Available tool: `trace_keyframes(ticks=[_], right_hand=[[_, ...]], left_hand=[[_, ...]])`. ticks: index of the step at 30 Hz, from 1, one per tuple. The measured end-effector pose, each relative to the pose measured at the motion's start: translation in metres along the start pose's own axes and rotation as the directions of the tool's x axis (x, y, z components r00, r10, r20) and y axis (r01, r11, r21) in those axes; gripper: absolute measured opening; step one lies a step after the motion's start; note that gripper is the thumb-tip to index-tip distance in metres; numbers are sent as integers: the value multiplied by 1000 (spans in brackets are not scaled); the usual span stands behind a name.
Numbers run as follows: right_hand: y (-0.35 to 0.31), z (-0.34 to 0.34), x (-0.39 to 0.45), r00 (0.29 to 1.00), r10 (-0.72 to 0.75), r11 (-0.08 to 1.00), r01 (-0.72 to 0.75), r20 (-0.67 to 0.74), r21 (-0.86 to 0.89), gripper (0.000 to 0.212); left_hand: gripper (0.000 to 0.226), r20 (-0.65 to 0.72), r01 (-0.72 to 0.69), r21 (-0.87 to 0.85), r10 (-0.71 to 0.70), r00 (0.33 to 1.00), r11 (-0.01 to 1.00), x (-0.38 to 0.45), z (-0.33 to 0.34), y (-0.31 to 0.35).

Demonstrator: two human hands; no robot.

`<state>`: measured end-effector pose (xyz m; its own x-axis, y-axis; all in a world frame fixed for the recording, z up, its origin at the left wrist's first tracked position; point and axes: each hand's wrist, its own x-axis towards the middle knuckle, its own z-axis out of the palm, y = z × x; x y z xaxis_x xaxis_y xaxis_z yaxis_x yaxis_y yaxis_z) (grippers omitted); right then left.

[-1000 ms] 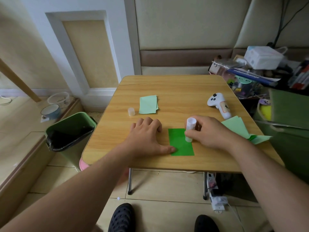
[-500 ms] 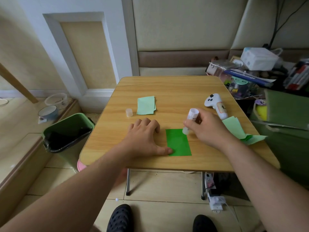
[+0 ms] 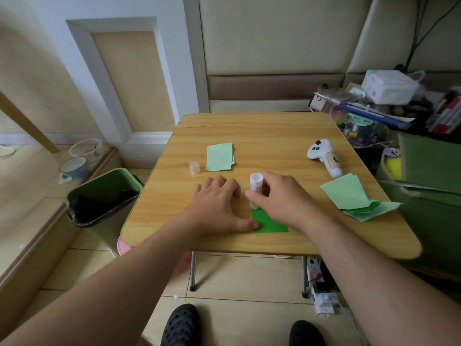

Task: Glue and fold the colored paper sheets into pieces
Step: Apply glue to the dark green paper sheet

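— Wood-grain table (image 3: 262, 136) fills the middle of the frame, with padded beige wall panels behind it. What lies on it?

— A dark green paper sheet (image 3: 270, 224) sits near the lower edge of the table, at the centre of the frame. The left hand (image 3: 214, 208) lies palm down beside it, fingers slightly bent, its thumb tip pressing the sheet's lower left corner.

— And the other hand?

— The right hand (image 3: 282, 198) has its fingers and thumb wrapped round a white glue stick (image 3: 255, 189), held nearly upright, its lower end touching the sheet's upper left corner.

— Any more paper?

— A small stack of light green sheets (image 3: 219, 156) lies above the left hand, and just left of it stands the glue stick's clear cap (image 3: 194, 167). At the right edge of the table is a loose pile of light and dark green papers (image 3: 354, 198).

— Anything else?

— A white controller (image 3: 324, 156) rests at the upper right of the table. A green bin (image 3: 102, 193) with a black liner stands on the floor at the left, and black shoes (image 3: 180, 325) show at the bottom.
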<state>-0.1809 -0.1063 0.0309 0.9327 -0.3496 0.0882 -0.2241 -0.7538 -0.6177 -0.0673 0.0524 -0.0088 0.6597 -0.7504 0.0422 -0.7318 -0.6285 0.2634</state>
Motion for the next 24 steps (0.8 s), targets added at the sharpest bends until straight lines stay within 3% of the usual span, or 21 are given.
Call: trace_keyframes(ticks=[9, 14, 18, 24], right_hand=[[24, -28, -1, 998, 70, 993, -70, -2, -94, 15], [30, -31, -1, 996, 86, 993, -89, -34, -77, 16], [20, -23, -1, 994, 62, 998, -59, -86, 36, 18], [11, -6, -2, 999, -25, 999, 23, 39, 29, 21]], left_hand=[[78, 9, -17, -10, 17, 1000, 1000, -1, -2, 0], [77, 24, -18, -27, 19, 1000, 999, 0, -3, -1], [73, 11, 10, -80, -10, 1000, 997, 1, -3, -3], [77, -13, 10, -51, -11, 1000, 999, 1, -1, -1]])
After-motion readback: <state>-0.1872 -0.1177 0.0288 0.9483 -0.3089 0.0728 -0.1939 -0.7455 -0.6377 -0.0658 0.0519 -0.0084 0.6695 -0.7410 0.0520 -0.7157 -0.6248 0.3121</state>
